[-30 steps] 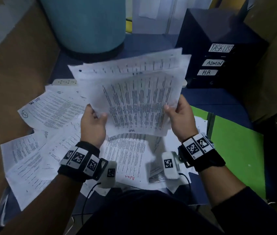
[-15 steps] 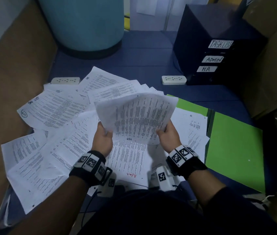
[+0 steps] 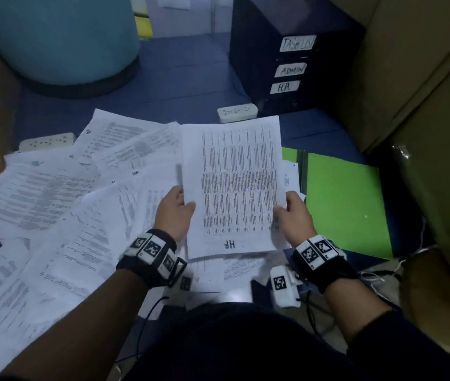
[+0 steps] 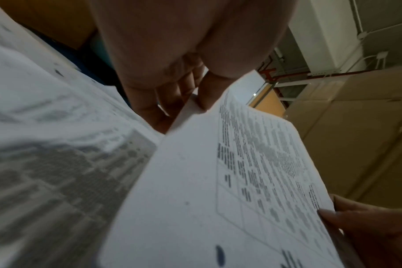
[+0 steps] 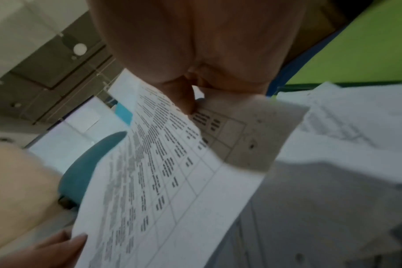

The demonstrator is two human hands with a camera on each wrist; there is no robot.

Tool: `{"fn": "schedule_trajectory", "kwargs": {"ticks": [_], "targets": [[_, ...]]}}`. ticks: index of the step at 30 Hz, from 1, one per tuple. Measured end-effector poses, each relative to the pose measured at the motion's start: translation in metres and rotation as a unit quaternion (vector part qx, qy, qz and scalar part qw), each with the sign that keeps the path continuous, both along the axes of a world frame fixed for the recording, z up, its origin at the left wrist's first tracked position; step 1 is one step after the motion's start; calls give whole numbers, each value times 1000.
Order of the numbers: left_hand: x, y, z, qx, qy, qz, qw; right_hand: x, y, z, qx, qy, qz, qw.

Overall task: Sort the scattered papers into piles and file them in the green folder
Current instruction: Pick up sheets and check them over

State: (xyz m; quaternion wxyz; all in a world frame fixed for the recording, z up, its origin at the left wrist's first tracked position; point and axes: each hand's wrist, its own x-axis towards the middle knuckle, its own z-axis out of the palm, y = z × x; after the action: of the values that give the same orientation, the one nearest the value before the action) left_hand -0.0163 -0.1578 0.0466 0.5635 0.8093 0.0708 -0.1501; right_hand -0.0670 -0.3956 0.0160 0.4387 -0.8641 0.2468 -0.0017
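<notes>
Fingers (image 4: 170, 101) of the left hand (image 3: 173, 213) go under the stack (image 3: 235, 185), mostly hidden, thumb pressed on top at its left edge. Right hand (image 3: 295, 220) pinches the right edge the same way, its fingers out of sight beneath. Print on the sheets is too blurred to read, bar "HR" at the near end. Green folder (image 3: 345, 204) lies open on the right, partly covered by loose papers (image 3: 53, 204) spread across the bench (image 3: 177, 86).

both hands (image 3: 175, 213) gripping HR paper stack (image 3: 235, 185)
</notes>
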Motion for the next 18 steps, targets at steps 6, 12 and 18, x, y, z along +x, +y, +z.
{"fn": "schedule_trajectory", "kwargs": {"ticks": [6, 12, 18], "targets": [[10, -109, -7, 24, 27, -135, 990, -20, -98, -5, 19, 22, -102, 994], [8, -217, -34, 43, 84, -264, 960, -45, -199, -22, -33, 83, -177, 980], [6, -252, -52, 63, 103, -319, 940, -62, -246, -47, -61, 162, -189, 967]]}}
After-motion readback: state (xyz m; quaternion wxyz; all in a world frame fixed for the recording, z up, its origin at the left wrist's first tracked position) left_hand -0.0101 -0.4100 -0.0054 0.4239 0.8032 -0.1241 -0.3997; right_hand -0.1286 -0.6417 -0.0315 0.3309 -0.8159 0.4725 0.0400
